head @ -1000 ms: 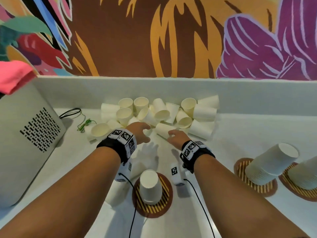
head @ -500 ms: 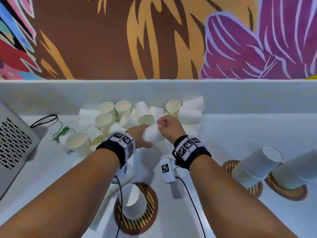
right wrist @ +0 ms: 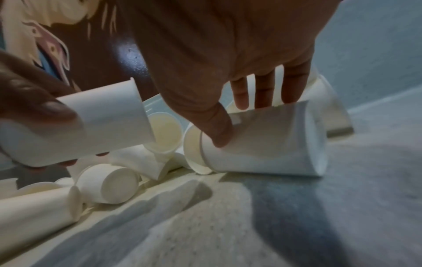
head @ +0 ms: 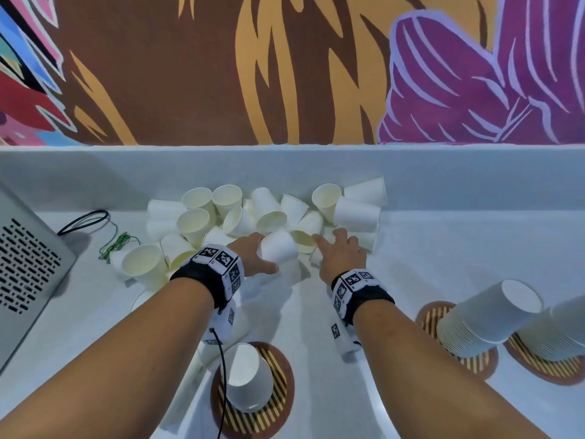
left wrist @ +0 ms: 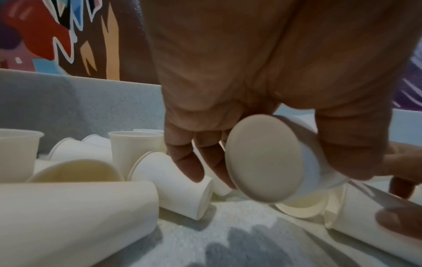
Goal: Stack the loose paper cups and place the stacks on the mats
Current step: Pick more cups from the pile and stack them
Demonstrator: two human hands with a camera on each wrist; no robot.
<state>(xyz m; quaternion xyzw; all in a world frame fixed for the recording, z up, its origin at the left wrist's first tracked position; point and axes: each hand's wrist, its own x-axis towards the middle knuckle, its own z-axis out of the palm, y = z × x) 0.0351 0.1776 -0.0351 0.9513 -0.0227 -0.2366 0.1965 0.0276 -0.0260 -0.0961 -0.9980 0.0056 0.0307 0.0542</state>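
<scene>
A pile of loose white paper cups (head: pixel 266 210) lies against the counter's back ledge. My left hand (head: pixel 258 256) grips one cup (head: pixel 278 250) on its side just above the counter; its flat bottom (left wrist: pixel 265 159) faces the left wrist camera. My right hand (head: pixel 338 245) is spread over a lying cup (right wrist: pixel 262 140), which has another nested in it. The thumb (right wrist: pixel 219 137) touches its side and the straight fingers reach past its top edge. Near me, one upturned cup (head: pixel 247 381) stands on a striped round mat (head: pixel 278 403).
Two more mats (head: pixel 427 318) (head: pixel 544 369) at the right carry leaning cup stacks (head: pixel 487 315) (head: pixel 566 327). A grey perforated box (head: pixel 25 267) stands at the left, with a black cable (head: pixel 82 217) and green wire (head: pixel 117 245) beside it. The raised ledge (head: pixel 285 166) bounds the back.
Half a second ago both hands met on one cup at the pile. Now my right hand has let go and moved right onto a lying cup; my left still holds its cup.
</scene>
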